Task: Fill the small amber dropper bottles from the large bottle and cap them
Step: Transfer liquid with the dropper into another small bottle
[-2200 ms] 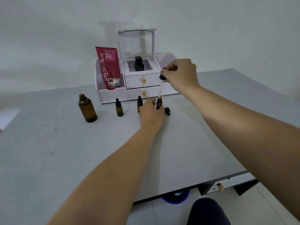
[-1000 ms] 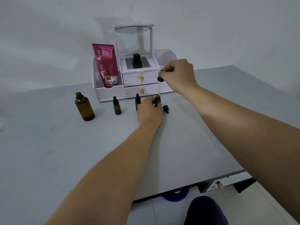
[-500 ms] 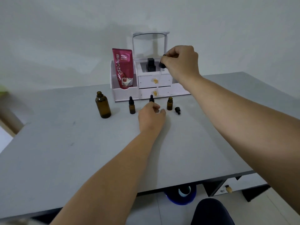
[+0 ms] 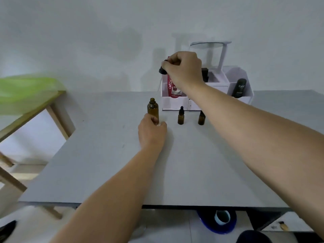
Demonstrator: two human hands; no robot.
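Observation:
The large amber bottle (image 4: 152, 109) stands uncapped on the grey table (image 4: 122, 163). My left hand (image 4: 151, 133) rests at its base, fingers touching its lower part. My right hand (image 4: 183, 68) is raised above and to the right of the large bottle, pinching a black dropper cap (image 4: 162, 70); its glass tube is too faint to see. To the right stand two small amber bottles: one capped (image 4: 181, 116), the other (image 4: 201, 118) partly hidden behind my right forearm. Any other small bottle is hidden by that arm.
A white organiser (image 4: 175, 102) at the back holds a red tube (image 4: 172, 90), a black bottle (image 4: 238, 88) and a mirror on a stand (image 4: 210, 44). A wooden table with green cloth (image 4: 26, 95) stands at left. Below the desk sits a blue bin (image 4: 217, 221).
My view has swung left. My left hand moved from the small bottle to the large bottle's base. My right hand carried the dropper left and up, over toward the large bottle.

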